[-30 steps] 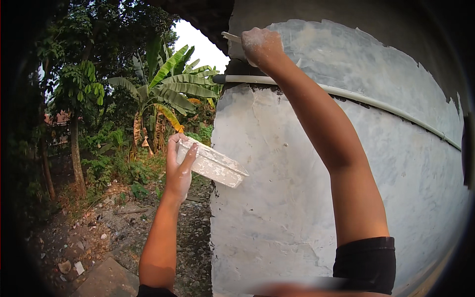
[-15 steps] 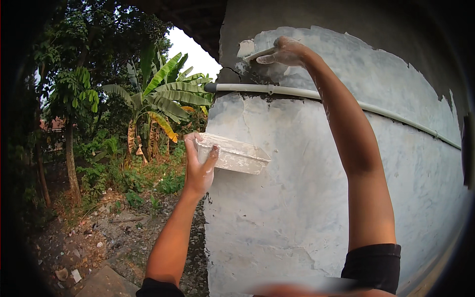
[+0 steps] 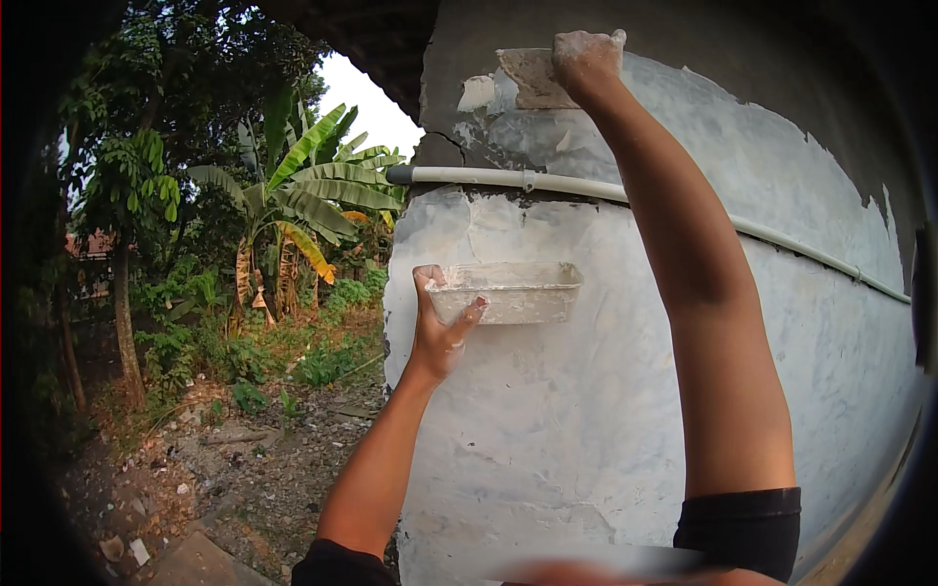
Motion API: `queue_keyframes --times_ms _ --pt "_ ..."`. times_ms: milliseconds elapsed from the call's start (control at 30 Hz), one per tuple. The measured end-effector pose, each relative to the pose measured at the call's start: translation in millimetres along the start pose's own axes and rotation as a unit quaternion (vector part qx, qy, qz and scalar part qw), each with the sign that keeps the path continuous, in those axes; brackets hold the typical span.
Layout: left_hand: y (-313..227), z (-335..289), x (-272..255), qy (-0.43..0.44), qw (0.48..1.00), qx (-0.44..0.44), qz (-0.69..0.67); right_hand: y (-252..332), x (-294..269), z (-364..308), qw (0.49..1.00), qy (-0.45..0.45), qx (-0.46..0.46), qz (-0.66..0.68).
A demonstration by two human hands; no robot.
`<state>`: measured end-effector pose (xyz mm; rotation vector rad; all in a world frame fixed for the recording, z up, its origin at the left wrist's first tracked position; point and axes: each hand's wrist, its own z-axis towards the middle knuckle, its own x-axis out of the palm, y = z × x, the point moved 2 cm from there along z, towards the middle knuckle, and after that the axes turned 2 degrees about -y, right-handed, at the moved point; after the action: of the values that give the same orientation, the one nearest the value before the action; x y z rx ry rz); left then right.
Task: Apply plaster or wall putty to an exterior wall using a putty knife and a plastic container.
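No readable lettering on my feed

From my remote station I can read no text, label, brand, number or sign. I find no legible marks on the pale tray (image 3: 518, 310), the flat scraper (image 3: 532, 80), the patchy wall (image 3: 576, 420), the pale pipe (image 3: 469, 176) or the black right sleeve (image 3: 739, 527). The dark rim of my view is too dim to tell.

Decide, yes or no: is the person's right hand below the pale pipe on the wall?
No, the right hand is above the pale pipe, holding a flat scraper at the upper wall.
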<state>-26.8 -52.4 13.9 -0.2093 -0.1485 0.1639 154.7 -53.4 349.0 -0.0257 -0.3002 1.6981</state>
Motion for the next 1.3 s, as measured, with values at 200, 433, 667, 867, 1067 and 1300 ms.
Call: queue_keyframes --times_ms 200,433,667,867,1067,1300 --pt "0.3 4.7 -8.3 -0.006 0.998 -0.051 -0.046 -6.6 9.5 14.1 0.998 -0.004 -0.013 -0.053" --pt "-10.8 0.2 -0.6 0.015 0.998 -0.057 -0.003 6.5 23.3 27.5 0.963 0.090 0.088 0.237" --pt "-2.7 1.6 -5.7 0.005 0.998 -0.067 0.015 77.0 51.6 23.6 0.933 0.038 0.145 0.328" --pt "-14.4 -0.5 3.4 0.026 0.998 -0.056 -0.017 58.0 44.6 13.8 0.967 -0.034 0.060 0.246" --pt "-7.3 -1.0 -3.5 0.018 0.998 -0.059 0.011 41.4 11.8 22.3 0.986 -0.082 0.033 0.139" --pt "-3.6 -3.3 -4.4 0.033 0.997 -0.060 0.032 79.5 48.3 5.1 0.972 0.064 -0.026 0.226"
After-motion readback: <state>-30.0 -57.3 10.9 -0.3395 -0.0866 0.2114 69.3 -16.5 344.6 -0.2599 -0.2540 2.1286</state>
